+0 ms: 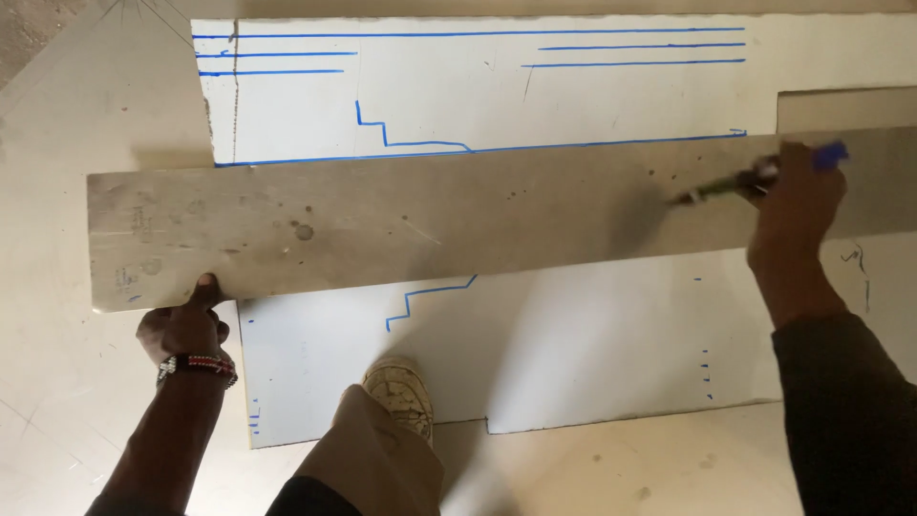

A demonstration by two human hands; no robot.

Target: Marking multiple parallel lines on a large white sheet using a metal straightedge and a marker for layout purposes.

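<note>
Right hand (pixel 798 205) pinches a blue-capped marker (pixel 755 179) at frame right; left hand (pixel 181 325) should press the long metal straightedge (pixel 401 225) flat on the white board (pixel 592 334), lower left.

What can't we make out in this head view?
- Pen tip: motion-blurred, contact with the straightedge unclear.
- Stepped blue line: its middle is hidden under the straightedge.
- Straightedge's right end: cut off by the frame edge.
- Left hand fingers: tucked under the straightedge.
- Small blue ticks: too small.

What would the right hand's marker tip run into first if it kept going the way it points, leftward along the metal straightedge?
Probably nothing: the marker in the right hand points left over the bare straightedge, which looks unobstructed to its far end, though the tip's height is unclear.
</note>
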